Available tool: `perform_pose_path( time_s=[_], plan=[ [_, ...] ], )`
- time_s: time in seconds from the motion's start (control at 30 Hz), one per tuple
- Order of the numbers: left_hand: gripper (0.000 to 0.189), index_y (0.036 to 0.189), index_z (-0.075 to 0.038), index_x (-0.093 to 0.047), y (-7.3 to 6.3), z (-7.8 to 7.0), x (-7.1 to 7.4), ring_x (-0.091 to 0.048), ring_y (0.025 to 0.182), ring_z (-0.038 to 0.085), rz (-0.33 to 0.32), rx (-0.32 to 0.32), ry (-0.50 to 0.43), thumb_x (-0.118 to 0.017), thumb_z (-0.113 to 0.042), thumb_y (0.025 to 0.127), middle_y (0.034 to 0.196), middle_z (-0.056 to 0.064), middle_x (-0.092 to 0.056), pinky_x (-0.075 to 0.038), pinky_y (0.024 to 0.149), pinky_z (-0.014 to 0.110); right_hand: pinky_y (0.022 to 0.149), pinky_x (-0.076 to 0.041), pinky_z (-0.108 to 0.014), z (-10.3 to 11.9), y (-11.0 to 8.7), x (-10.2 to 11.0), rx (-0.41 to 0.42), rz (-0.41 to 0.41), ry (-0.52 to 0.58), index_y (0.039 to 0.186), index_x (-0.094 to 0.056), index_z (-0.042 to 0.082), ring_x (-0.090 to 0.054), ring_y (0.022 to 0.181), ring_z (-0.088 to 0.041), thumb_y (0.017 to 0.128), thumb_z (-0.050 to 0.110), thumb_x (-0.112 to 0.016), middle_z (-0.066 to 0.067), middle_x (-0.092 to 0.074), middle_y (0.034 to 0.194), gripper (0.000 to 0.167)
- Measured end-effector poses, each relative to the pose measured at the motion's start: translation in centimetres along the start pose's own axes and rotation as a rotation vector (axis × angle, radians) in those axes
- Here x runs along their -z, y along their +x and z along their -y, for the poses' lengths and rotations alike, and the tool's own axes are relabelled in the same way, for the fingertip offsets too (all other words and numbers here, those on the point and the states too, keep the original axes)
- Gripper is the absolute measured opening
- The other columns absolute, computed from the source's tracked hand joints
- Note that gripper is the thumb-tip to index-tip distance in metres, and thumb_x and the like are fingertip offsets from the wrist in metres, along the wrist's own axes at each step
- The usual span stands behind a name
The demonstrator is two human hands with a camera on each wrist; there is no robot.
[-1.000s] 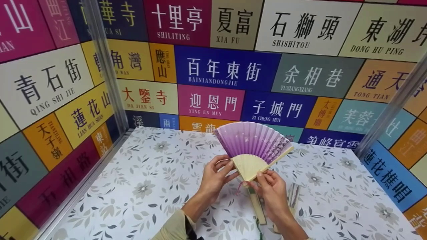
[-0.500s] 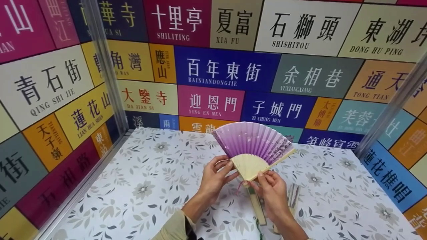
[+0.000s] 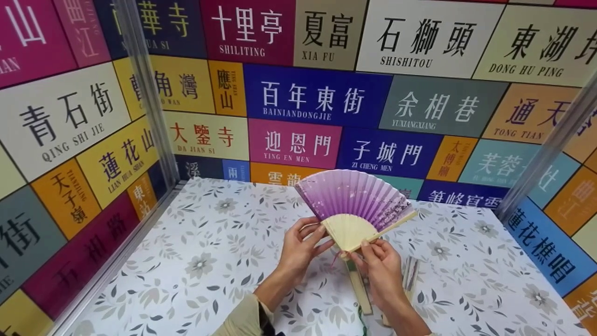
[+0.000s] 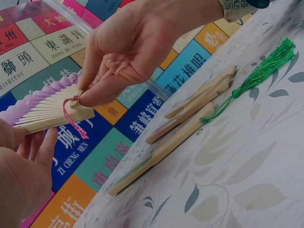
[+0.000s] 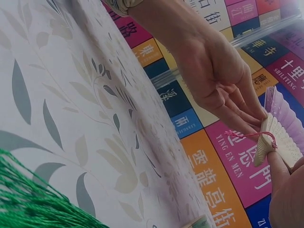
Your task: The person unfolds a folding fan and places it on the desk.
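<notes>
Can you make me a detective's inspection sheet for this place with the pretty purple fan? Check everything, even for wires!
Surface: white table with a flower-and-leaf pattern.
Job's things: purple fan, spread open and held above the table; a pink cord hangs near its pivot.
Clutter: folded fan with a green tassel, lying on the table; at least one more folded fan beside it, exact count unclear.
Left hand: holds the purple fan's left edge.
Right hand: pinches the purple fan near its pivot.
Cables: nothing seen.
Surroundings: colourful wall panels with Chinese characters and smaller Latin letters.
</notes>
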State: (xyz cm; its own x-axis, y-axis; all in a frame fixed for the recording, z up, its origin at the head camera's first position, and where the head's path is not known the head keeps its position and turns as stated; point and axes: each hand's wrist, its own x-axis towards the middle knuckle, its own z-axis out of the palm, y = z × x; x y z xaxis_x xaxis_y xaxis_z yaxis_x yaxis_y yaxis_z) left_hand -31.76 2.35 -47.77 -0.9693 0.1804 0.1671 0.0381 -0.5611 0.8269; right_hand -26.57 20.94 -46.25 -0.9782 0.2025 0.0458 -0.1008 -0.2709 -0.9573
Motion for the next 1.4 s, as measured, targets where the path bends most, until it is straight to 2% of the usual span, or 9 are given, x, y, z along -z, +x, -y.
perform_pose_path(
  time_s=[0.4,0.9,1.4],
  plan=[
    [0.033,0.136,0.004,-0.057,0.01,-0.07,-0.04,-0.076,0.115,0.027,-0.016,0.002,-0.001,-0.068,-0.006,0.107,0.123,0.014,-0.073,-0.067,0.101,0.045,0.098,-0.066,-0.027,0.13,0.02,-0.15,-0.009,0.0,-0.002,0.137,-0.044,-0.01,-0.077,0.107,-0.013,0.114,0.007,-0.052,-0.008,-0.075,0.115,0.03],
    [0.033,0.135,0.005,-0.056,-0.01,0.06,-0.24,-0.076,0.112,0.027,-0.029,-0.006,-0.017,-0.069,-0.003,0.105,0.119,0.013,-0.073,-0.067,0.099,0.046,0.094,-0.066,-0.025,0.04,-0.12,-0.02,-0.005,-0.006,0.028,0.133,-0.042,-0.009,-0.078,0.1,-0.011,0.114,0.008,-0.052,-0.005,-0.075,0.108,0.027],
    [0.027,0.129,0.003,-0.057,0.05,0.08,-0.27,-0.076,0.112,0.026,-0.043,-0.001,-0.02,-0.069,-0.005,0.106,0.116,0.011,-0.073,-0.067,0.1,0.046,0.101,-0.064,-0.026,0.29,-0.06,0.02,-0.049,-0.048,0.024,0.14,-0.042,-0.009,-0.078,0.106,-0.014,0.114,0.008,-0.053,-0.009,-0.074,0.119,0.033]
  ],
)
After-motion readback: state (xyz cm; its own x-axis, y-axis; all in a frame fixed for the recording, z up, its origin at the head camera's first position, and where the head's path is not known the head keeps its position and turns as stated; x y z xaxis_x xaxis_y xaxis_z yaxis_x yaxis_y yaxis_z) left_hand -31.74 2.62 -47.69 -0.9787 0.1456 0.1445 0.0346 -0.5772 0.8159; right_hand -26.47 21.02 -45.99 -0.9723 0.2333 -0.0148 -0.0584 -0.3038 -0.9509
